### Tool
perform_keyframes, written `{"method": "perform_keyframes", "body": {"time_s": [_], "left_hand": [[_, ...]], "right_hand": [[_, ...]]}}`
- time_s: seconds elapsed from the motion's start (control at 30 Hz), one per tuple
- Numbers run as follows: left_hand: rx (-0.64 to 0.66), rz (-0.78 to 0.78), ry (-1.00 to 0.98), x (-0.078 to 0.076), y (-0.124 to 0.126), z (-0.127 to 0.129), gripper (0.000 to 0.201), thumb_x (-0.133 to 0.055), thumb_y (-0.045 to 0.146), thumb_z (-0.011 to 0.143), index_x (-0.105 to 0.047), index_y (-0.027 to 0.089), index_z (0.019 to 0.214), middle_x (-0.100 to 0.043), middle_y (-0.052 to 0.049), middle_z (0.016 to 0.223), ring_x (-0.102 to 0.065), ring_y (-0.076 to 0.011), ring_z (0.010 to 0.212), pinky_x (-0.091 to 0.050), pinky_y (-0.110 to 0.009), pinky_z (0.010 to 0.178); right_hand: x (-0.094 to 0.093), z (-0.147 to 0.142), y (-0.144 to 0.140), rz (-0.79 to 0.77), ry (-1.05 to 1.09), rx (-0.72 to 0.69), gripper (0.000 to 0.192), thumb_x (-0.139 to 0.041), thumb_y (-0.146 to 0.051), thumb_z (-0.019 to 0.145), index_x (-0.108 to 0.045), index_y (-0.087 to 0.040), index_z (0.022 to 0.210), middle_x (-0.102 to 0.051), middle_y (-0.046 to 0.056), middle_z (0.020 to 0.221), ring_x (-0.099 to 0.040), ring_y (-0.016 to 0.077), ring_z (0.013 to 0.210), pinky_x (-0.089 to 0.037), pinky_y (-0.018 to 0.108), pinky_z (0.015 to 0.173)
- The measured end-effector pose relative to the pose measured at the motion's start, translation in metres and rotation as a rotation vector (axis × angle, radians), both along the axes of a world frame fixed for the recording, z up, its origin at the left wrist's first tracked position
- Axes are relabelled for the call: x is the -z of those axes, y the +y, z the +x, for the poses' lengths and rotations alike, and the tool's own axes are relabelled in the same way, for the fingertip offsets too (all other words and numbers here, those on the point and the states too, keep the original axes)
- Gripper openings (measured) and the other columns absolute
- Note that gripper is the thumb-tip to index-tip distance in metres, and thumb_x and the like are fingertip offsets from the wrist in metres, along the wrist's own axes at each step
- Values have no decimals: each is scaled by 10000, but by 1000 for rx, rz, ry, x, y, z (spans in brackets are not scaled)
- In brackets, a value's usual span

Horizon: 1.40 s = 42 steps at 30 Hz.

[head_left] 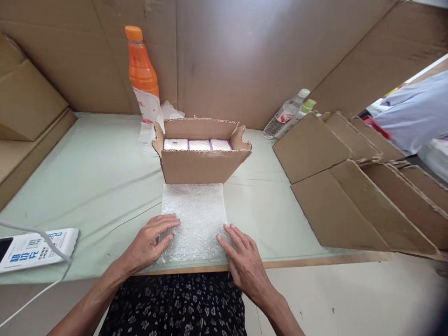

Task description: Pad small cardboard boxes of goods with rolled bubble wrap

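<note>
A sheet of clear bubble wrap (196, 219) lies flat on the table in front of me, its far edge reaching the base of an open cardboard box (199, 166). White packs (199, 145) with purple edges stand in a row inside the box, and its top flaps are up. My left hand (154, 238) rests at the left edge of the bubble wrap, fingers stretched out and thumb apart. At the opposite edge, my right hand (243, 252) touches the wrap with its fingers spread. Neither hand holds anything.
An orange drink bottle (143, 70) stands behind the box beside crumpled tissue (171, 111). Two clear bottles (285, 114) are at the back right. Several cardboard boxes (339, 196) crowd the right side. Left lie a white printed pack (42, 249) and a cable (52, 242).
</note>
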State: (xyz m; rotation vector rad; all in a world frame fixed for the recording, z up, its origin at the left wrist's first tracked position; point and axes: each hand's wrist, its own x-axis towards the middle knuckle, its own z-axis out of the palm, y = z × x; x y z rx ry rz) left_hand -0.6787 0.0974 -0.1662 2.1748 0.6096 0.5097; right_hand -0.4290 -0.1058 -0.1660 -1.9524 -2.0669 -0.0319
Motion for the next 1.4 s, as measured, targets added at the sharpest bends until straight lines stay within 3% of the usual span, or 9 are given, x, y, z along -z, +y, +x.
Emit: {"method": "perform_keyframes", "body": {"time_s": [0.23, 0.4, 0.53, 0.77, 0.97, 1.17, 1.4], "left_hand": [[-6, -36, 38, 8, 2, 4, 328, -556, 219, 921, -695, 210, 1218, -710, -105, 1275, -630, -265, 1234, -497, -461, 1065], [-24, -12, 44, 10, -1, 5, 295, -565, 239, 915, -709, 214, 1171, -734, -109, 1205, -651, -272, 1173, -505, -462, 1027], [33, -4, 48, 5, -7, -2, 300, -563, 231, 916, -693, 204, 1185, -737, -109, 1178, -652, -269, 1147, -524, -462, 1001], [144, 101, 155, 2, -24, -36, 558, -593, 169, 868, -543, 274, 1413, -525, -94, 1508, -435, -320, 1423, -439, -554, 1131], [208, 205, 195, 1, -27, -40, 740, -538, 56, 740, -518, 277, 1446, -448, -75, 1573, -383, -343, 1460, -391, -590, 1166], [211, 140, 185, 0, -24, -38, 679, -561, 74, 744, -561, 274, 1392, -459, -75, 1565, -373, -342, 1462, -367, -605, 1168], [177, -26, 123, 1, -15, -33, 541, -593, 163, 813, -603, 256, 1346, -597, -91, 1428, -468, -307, 1386, -408, -548, 1140]], "right_hand": [[0, -3, 4, -148, 156, -88, 591, -580, -164, 830, -537, -211, 1417, -458, 134, 1555, -397, 328, 1444, -440, 540, 1069], [5, -10, -1, -100, 191, -47, 448, -627, -223, 867, -616, -234, 1315, -544, 139, 1476, -486, 335, 1364, -472, 542, 1018], [6, -14, -2, -71, 214, -26, 351, -621, -212, 882, -642, -228, 1232, -611, 134, 1384, -548, 322, 1279, -495, 522, 977], [11, -18, -9, -34, 184, -50, 479, -596, -173, 874, -564, -227, 1349, -594, 134, 1411, -530, 319, 1299, -478, 512, 991], [15, -23, -6, -16, 171, -11, 443, -577, -150, 887, -576, -221, 1325, -630, 130, 1328, -559, 308, 1229, -485, 495, 956], [10, -27, -5, -16, 202, -7, 406, -533, -60, 849, -622, -234, 1204, -663, 103, 1178, -589, 277, 1079, -500, 449, 877], [3, -30, -2, -8, 255, 1, 404, -498, -7, 779, -646, -233, 1080, -669, 79, 1077, -577, 245, 972, -486, 401, 801]]}}
